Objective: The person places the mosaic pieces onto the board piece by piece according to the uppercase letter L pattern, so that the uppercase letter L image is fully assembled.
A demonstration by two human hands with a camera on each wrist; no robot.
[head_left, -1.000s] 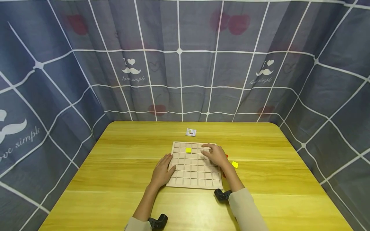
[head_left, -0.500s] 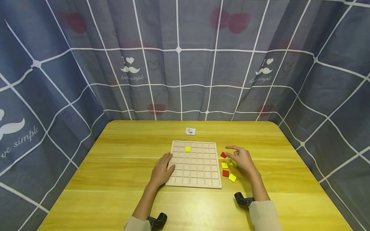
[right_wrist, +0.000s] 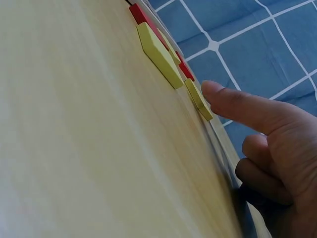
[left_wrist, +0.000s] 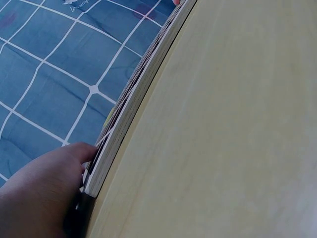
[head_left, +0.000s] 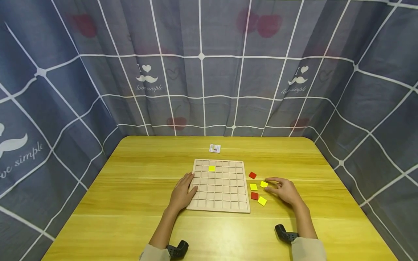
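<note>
- Left hand (head_left: 182, 194) lay relaxed on pale wooden gridded board (head_left: 219, 189).
- Right hand (head_left: 287, 191): thumb and forefinger parted at thin yellow square tile (head_left: 263, 184); contact unclear.
- Tile seemed light, rigid; edges suited pinching.

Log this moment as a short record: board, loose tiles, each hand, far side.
Board: wooden grid; one placed yellow tile toward the far edge
Right of board: three loose yellow tiles, two red tiles
Left hand: rests at the board's left edge
Right hand: fingertips at one loose yellow tile; grip unclear
Far side: small patterned card
</note>
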